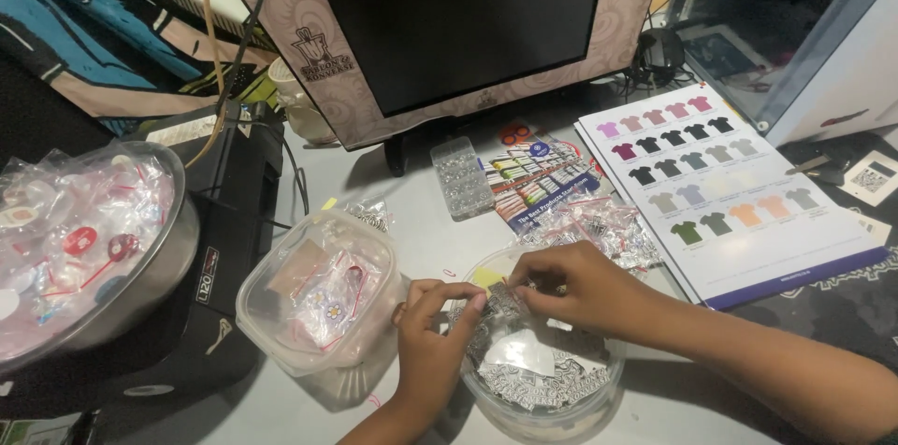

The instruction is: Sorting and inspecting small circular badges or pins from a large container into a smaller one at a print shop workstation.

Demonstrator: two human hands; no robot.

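Grey desk (421,239) under a dark monitor (449,14), both hands' fingers (468,300) pinched on a small clear bag (500,300).

steel bowl (173,258) cut off (left edge)

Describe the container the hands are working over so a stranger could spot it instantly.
Start at the dark monitor and come down the table. The round clear tub sits under both hands, filled with small silvery pieces. Its neighbour, the squarish plastic box, holds bagged items instead.
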